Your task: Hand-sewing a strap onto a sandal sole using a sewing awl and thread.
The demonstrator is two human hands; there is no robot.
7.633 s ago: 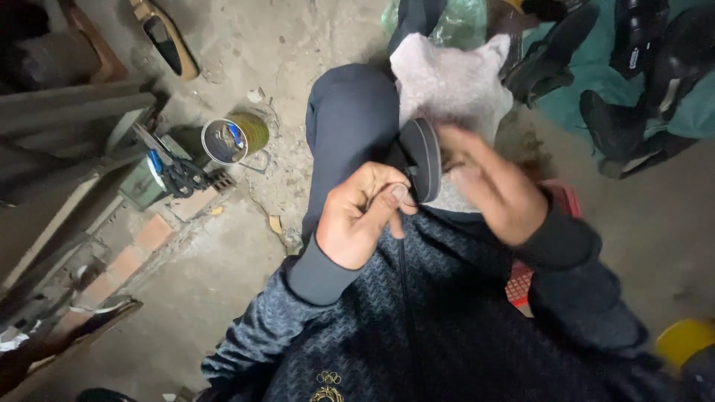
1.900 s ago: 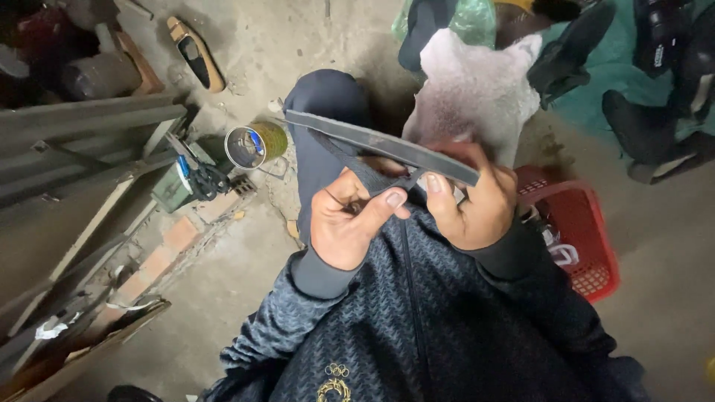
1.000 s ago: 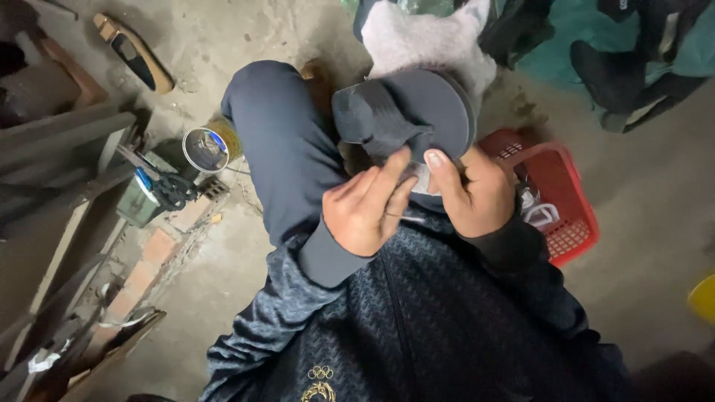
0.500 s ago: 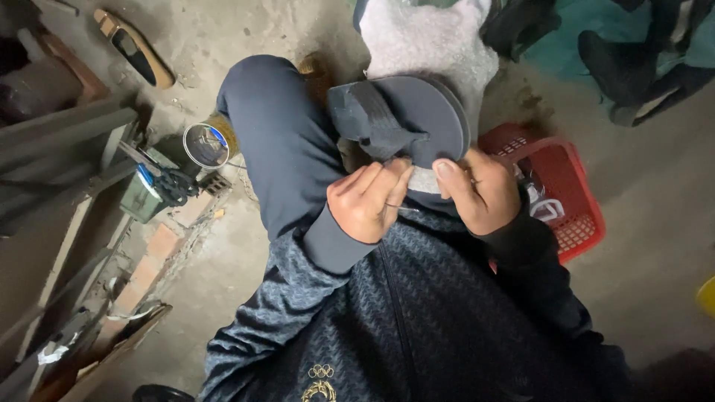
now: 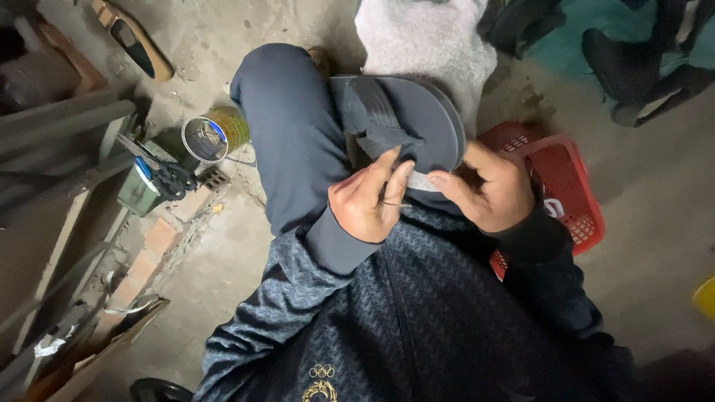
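A dark grey sandal (image 5: 402,123) lies sole-up across the person's raised knee (image 5: 287,126) in the upper middle of the frame, its wide strap folded over the near part of the sole. The left hand (image 5: 369,201), just below the sandal at frame centre, has its fingers (image 5: 389,173) pinched on the strap's edge, and a thin needle-like piece crosses under them, too small to tell exactly. The right hand (image 5: 491,190), to the right of centre, has its fingers curled around the sandal's lower right rim, thumb pressed on the pale edge of the sole. Both hands are touching the sandal and sit close together.

Behind the right wrist, at the right of the frame, a red plastic basket (image 5: 570,186) stands on the concrete floor (image 5: 655,216). Above the sandal, at the top middle, lies a pale grey fluffy cloth (image 5: 424,37). Left of the knee an open round tin (image 5: 212,134) stands on the floor, and just beside it to the lower left a small green box (image 5: 140,195) sits by some bricks (image 5: 160,234). A shoe sole piece (image 5: 134,39) lies in the upper left corner
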